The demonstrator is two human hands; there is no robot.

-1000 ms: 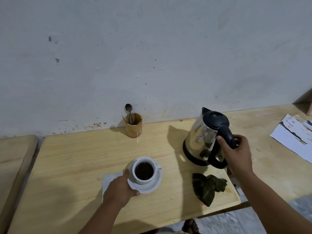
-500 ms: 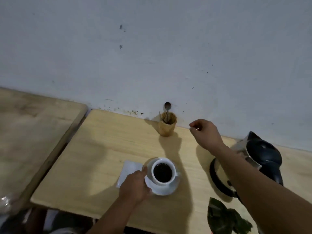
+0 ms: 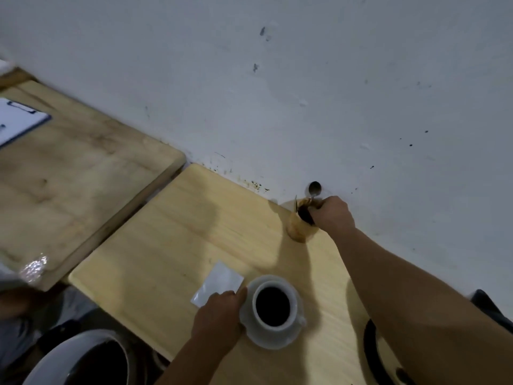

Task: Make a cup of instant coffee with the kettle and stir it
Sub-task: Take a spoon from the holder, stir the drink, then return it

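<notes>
A white cup (image 3: 291, 307) full of dark coffee stands on a white saucer (image 3: 274, 339) near the front of the light wooden table (image 3: 172, 245). My left hand (image 3: 219, 315) grips the saucer's left rim. By the wall, a wooden holder (image 3: 298, 227) has a metal spoon (image 3: 315, 187) sticking up from it. My right hand (image 3: 333, 215) is over the holder's top, fingers closed around the spoon's handle. My right forearm covers most of the kettle (image 3: 372, 351); only its dark base ring shows at the lower right.
A white paper sachet (image 3: 219, 282) lies flat just left of the saucer. A second, darker wooden table (image 3: 83, 176) adjoins on the left, with a clipboard (image 3: 19, 120) and some shiny plastic (image 3: 33, 265). A round white-rimmed container (image 3: 83, 357) sits below the table's front edge.
My right hand let go of the kettle handle, crossed to the holder by the wall and closed on the spoon. My left hand stayed at the saucer. The view swung left.
</notes>
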